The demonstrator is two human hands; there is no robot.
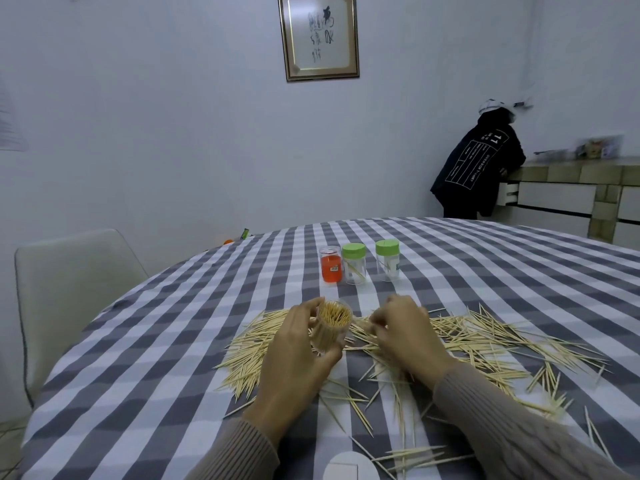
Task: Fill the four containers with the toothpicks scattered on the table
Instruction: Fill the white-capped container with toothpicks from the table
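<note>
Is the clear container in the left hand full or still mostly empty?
Full, or nearly so: the container, gripped by the left hand, shows toothpick tips packed across its open mouth.

L grip (298, 344) curled, R grip (403, 332) pinched

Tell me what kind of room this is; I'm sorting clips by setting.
Probably a home dining room: a round table with a checked cloth, a pale chair beside it, a framed calligraphy piece on the wall, and a tiled counter with drawers.
</note>
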